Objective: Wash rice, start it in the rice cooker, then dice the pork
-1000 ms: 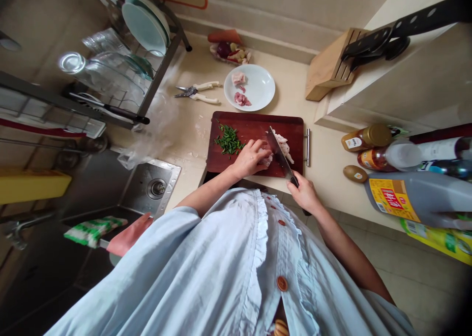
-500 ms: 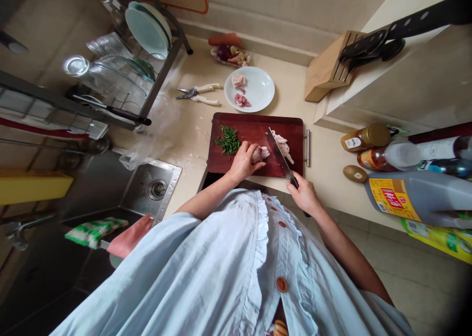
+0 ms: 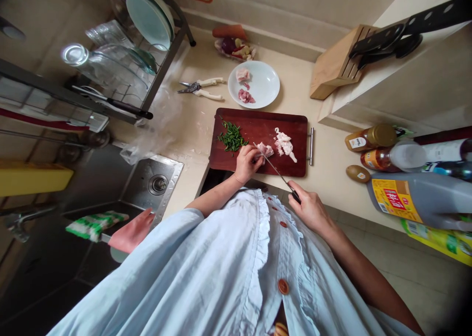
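On the dark red cutting board [image 3: 258, 167], my left hand [image 3: 248, 164] has its fingers curled against a piece of pale pink meat [image 3: 266, 149]. My right hand [image 3: 308, 204] is wrapped round the black handle of a knife [image 3: 277, 172], whose blade slants up-left to the meat beside my left fingertips. Chopped green pieces [image 3: 232, 136] lie at the board's left. A pile of whitish meat bits [image 3: 284, 144] rests at its right. Behind the board, a white plate [image 3: 267, 85] carries several meat pieces.
Cream-handled shears [image 3: 202, 88] lie left of the plate. A knife block [image 3: 334, 68] stands at the back right, bottles and a brown egg-shaped item [image 3: 357, 173] at the right. The sink [image 3: 142, 183] and dish rack [image 3: 162, 75] are at the left.
The knife has moved left from the whitish bits to the held meat, its blade now edge-on. My left fingers have curled in more. The whole view has shifted slightly.
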The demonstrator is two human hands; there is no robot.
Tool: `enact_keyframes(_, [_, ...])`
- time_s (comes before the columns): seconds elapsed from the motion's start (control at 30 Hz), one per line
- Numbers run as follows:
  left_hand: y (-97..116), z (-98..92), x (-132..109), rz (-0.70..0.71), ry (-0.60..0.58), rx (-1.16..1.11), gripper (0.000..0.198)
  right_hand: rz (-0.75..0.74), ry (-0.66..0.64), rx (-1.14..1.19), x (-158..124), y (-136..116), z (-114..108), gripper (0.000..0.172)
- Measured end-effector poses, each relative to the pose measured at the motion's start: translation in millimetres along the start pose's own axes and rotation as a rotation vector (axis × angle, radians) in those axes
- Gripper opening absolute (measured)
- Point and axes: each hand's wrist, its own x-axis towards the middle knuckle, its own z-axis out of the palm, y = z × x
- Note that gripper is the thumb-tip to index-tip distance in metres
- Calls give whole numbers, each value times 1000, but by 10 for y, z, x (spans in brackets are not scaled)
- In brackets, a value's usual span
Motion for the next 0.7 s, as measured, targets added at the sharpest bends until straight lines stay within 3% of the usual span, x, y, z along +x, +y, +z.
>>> enact_keyframes(0.37, [-6,-7,79,-38,-67,-14,4,35,-68,73,55,-60,-96,41])
enact_keyframes(0.6, [22,-40,132,-67,-106,-74,5,27,-70,224,596,-214,-39,30])
enact_keyframes(0.7, [29,-43,140,-75,-114,-57,6,34,-58,254,680,-209,-48,27])
